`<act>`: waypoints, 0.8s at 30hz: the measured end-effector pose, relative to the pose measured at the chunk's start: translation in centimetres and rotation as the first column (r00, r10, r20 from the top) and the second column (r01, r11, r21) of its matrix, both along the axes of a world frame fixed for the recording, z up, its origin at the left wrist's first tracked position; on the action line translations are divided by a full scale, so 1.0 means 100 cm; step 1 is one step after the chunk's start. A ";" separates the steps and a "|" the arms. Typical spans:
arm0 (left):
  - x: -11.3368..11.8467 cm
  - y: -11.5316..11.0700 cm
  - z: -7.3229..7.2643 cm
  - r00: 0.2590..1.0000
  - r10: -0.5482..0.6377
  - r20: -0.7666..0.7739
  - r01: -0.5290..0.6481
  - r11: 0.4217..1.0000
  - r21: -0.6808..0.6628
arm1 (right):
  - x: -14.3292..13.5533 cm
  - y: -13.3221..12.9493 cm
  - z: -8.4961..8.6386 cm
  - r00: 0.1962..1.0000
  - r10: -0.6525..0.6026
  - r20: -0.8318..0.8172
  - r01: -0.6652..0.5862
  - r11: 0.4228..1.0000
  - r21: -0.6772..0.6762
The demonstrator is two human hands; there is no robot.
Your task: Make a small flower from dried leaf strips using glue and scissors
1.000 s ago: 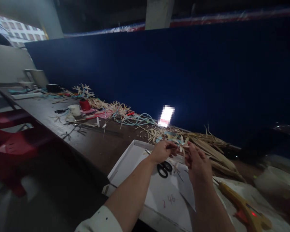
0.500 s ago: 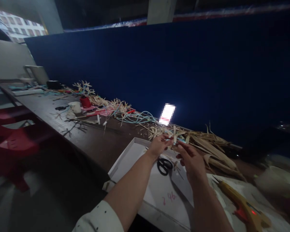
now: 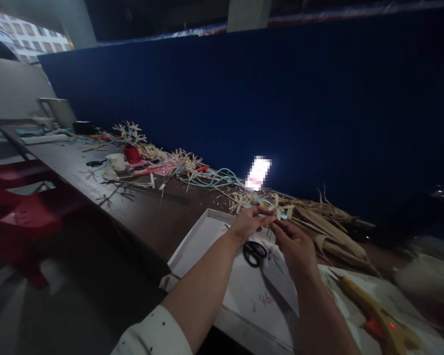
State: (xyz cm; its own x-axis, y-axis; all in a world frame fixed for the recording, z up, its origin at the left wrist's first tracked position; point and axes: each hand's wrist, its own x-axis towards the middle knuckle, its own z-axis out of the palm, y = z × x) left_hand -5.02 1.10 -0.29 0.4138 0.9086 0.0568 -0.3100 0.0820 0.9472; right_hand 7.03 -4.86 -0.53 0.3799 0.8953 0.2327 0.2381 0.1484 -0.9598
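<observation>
My left hand (image 3: 252, 222) and my right hand (image 3: 294, 242) meet above the far edge of a shallow white box (image 3: 192, 246). Fingertips of both are pinched together on a small flower of pale dried husk strips (image 3: 277, 207) with light-blue parts near it. How the pieces join is hidden by my fingers. Below my hands, black-handled scissors (image 3: 254, 254) lie in the box beside a thin dry sprig (image 3: 277, 260). Pink handwritten marks (image 3: 262, 301) show on the white surface near them.
A yellow glue gun (image 3: 379, 308) with a red light lies at the right. Dried husks (image 3: 329, 231) and a glowing pixelated screen (image 3: 258, 173) are behind my hands. Blue cords (image 3: 218, 178), a red thread spool (image 3: 132, 154) and husk flowers (image 3: 129, 132) line the table. Red chairs (image 3: 29, 212) stand left.
The husk flower has shifted slightly right and turned between my fingers. My left hand has moved right, bringing the fingertips of both hands closer together.
</observation>
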 end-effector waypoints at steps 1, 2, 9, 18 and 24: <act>0.000 -0.001 0.000 1.000 -0.006 0.012 0.006 1.000 0.003 | 0.000 0.000 0.000 1.000 0.002 0.008 -0.002 1.000 -0.011; 0.000 -0.001 0.001 1.000 -0.011 0.021 0.011 1.000 0.008 | 0.000 -0.001 0.000 1.000 0.005 0.012 -0.005 1.000 -0.022; -0.002 -0.001 0.002 0.999 -0.051 -0.012 0.052 0.996 0.077 | -0.003 -0.002 0.000 0.998 0.023 -0.052 -0.023 1.000 -0.012; -0.002 0.000 0.004 0.999 -0.033 0.026 0.030 0.994 0.109 | -0.004 0.002 -0.002 0.994 0.049 -0.098 -0.045 0.998 0.047; 0.000 0.001 0.002 0.998 -0.016 0.055 0.008 0.991 0.134 | -0.005 0.002 -0.006 0.994 0.077 -0.076 -0.074 0.997 0.035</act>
State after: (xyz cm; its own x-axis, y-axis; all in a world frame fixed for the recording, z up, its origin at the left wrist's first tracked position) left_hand -5.02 1.20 -0.05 0.4173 0.8863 0.2009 -0.3622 -0.0405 0.9312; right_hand 6.57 -4.62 -1.12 0.3296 0.9145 0.2346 0.1503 0.1944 -0.9693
